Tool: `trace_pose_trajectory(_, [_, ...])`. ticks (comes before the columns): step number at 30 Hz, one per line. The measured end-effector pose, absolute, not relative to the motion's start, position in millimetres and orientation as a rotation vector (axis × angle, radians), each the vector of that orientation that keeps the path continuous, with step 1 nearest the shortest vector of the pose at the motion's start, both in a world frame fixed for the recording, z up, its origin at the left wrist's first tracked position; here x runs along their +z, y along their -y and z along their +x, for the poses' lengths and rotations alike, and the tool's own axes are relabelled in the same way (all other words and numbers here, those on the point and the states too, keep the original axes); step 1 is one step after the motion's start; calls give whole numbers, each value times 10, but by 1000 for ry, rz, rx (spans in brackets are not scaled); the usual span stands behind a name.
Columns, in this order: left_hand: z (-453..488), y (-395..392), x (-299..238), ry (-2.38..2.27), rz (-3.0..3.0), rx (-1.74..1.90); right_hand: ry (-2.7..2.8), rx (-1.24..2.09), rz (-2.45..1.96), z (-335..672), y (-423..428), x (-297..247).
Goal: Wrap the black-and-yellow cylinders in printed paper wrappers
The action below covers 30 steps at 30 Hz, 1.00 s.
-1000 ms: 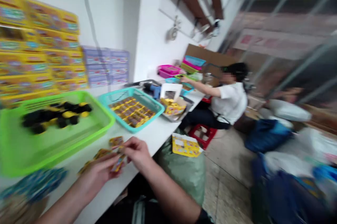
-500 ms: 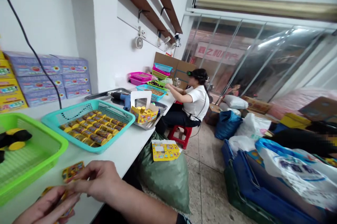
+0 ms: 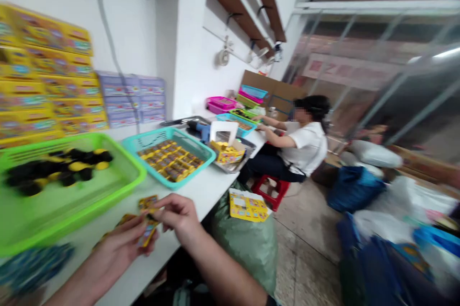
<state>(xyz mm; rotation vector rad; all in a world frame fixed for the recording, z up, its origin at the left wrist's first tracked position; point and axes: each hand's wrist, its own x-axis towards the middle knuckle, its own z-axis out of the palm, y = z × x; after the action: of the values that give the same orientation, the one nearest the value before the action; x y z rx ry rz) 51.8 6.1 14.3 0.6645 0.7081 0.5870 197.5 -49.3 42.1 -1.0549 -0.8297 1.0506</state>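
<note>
White counter [image 3: 201, 195] runs away toward a seated co-worker [image 3: 302, 147], its front edge passing just right of the hands. A lime-green basket [image 3: 72, 222] and a teal basket [image 3: 187, 146] stand beyond them, with a narrow strip of counter between. The right hand [image 3: 178, 217] pinches a yellow packet strip [image 3: 148, 231] from above, while the curled left hand [image 3: 122, 253] grips it from below. Held over the counter near its front edge, the slightly blurred strip tilts, its long axis rising from lower left toward upper right.
</note>
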Motion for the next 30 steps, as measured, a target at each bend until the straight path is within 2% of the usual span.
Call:
trace_pose_trajectory(7, [555, -28, 282, -495, 822, 557, 909, 857, -1137, 2010, 515, 405])
trace_pose_trajectory(12, [531, -50, 237, -459, 819, 552, 1045, 974, -1133, 2031, 487, 337])
trace_pose_trajectory(18, [535, -80, 245, -440, 763, 554, 1068, 946, -1117, 2036, 471, 280])
trace_pose_trajectory(24, [524, -108, 244, -475, 653, 596, 1272, 752, -1163, 2022, 491, 271])
trace_pose_trajectory(30, [526, -107, 294, -541, 654, 662, 1374, 770, -1207, 2033, 481, 306])
